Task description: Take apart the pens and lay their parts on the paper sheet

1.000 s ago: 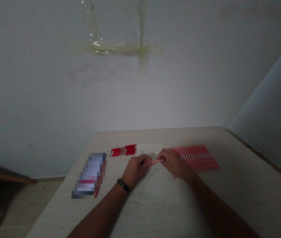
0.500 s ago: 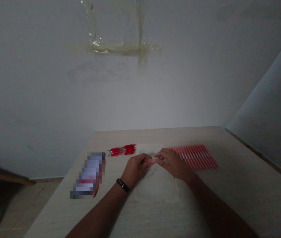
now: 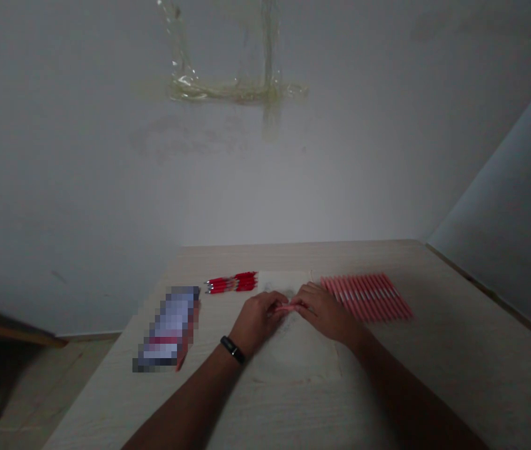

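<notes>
A thin pink stick [image 3: 286, 307], pencil-like, spans the gap between my hands; its ends are hidden by the fingers. My left hand [image 3: 256, 317], with a black band on the wrist, pinches its left end. My right hand [image 3: 324, 308] has its fingers closed around the right end. Both hands rest low over a pale sheet [image 3: 293, 359] with grey smudges. Just right of my right hand lies a neat row of several similar pink sticks [image 3: 368, 296]. Beyond my left hand is a small bunch of red pens [image 3: 232, 283].
A pixelated phone-like slab [image 3: 166, 328] lies on the left of the light wooden table [image 3: 106, 400], with a reddish edge beside it. A wall with clear tape [image 3: 222, 94] stands behind the table, another wall to the right. Brown furniture [image 3: 7, 331] is at the lower left.
My right fingers have lowered and closed in around the pink stick's right end. My left hand stays nearly in place, still pinching it.
</notes>
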A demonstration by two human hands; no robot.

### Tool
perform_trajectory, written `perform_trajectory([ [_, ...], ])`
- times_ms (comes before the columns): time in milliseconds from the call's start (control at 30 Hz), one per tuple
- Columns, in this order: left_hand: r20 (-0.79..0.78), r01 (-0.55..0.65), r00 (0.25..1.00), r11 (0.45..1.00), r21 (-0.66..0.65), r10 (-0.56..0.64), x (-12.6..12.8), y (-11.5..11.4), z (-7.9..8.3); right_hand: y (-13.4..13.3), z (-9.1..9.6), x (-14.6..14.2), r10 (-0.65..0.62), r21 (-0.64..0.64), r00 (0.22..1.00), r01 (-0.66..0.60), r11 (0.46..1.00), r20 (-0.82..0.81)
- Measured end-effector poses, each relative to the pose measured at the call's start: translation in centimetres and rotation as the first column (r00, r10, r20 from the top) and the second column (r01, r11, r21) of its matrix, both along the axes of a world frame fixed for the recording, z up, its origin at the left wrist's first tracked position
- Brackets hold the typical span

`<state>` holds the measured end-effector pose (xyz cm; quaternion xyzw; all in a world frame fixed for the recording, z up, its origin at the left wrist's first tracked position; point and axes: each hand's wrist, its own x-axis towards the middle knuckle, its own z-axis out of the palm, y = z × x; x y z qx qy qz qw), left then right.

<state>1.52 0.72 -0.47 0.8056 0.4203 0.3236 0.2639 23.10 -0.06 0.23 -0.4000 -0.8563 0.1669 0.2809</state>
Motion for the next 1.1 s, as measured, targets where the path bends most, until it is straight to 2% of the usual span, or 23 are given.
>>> perform_trajectory([
  [167,-0.032,0.022,0.999,1.000,0.000,-0.022,0.1,-0.1,0.0,0.1,-0.1,-0.1,-0.020,0.039,1.000,0.021,0.999,-0.012],
  [433,-0.112,0.006,0.994,0.999,0.038,-0.001,-0.2,0.1,-0.2,0.1,-0.6,0.0,-0.016,0.045,0.998,0.014,0.999,0.054],
  [567,-0.130,-0.014,0.991,0.999,0.041,0.019,-0.4,0.3,-0.3,0.2,-0.4,0.3,-0.027,0.024,0.998,0.026,0.999,0.056],
  [833,-0.115,-0.038,0.992,0.996,0.086,0.048,-0.5,0.4,-0.4,0.0,-0.6,0.5,0.034,-0.020,0.993,-0.032,0.999,0.113],
  [967,-0.078,-0.071,0.994,0.992,0.104,0.079,-0.7,0.7,-0.7,0.1,-0.3,1.1,-0.012,-0.026,0.994,0.015,1.000,0.113],
  [1100,-0.046,-0.157,0.986,0.981,0.111,0.163,-0.8,1.0,-1.0,0.4,0.0,1.8,-0.095,-0.022,0.988,0.098,0.995,0.123],
])
